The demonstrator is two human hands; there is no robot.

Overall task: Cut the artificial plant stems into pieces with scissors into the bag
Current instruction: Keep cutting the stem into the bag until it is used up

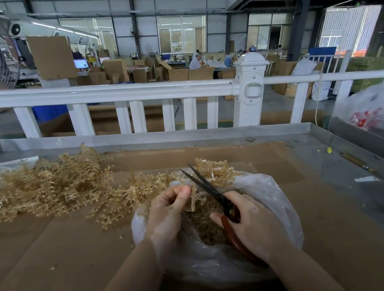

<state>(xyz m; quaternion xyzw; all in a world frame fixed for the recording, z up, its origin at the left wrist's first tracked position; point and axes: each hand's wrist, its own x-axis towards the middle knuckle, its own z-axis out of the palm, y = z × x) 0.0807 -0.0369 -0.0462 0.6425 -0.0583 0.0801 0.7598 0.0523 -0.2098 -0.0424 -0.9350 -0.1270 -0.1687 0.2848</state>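
While the left hand (167, 211) pinches a stem (192, 199) and the right hand (251, 225) grips open scissors (205, 182), cut pieces (206, 228) fill the bag (272, 198).

Both forearms reach forward from the bottom edge of the head view, bare to the wrists, and converge toward the middle. The left hand (167, 211) sits slightly ahead of the right, back of the hand facing up, its fingers curled inward with the thumb and forefinger pinching a pale plant stem (192, 199) at their tips. The right hand (249, 223) lies just beside it, knuckles up and turned slightly outward, fingers wrapped through the red handles of the scissors (216, 195), thumb on the near side. The blades stand parted, pointing up and away to the left.
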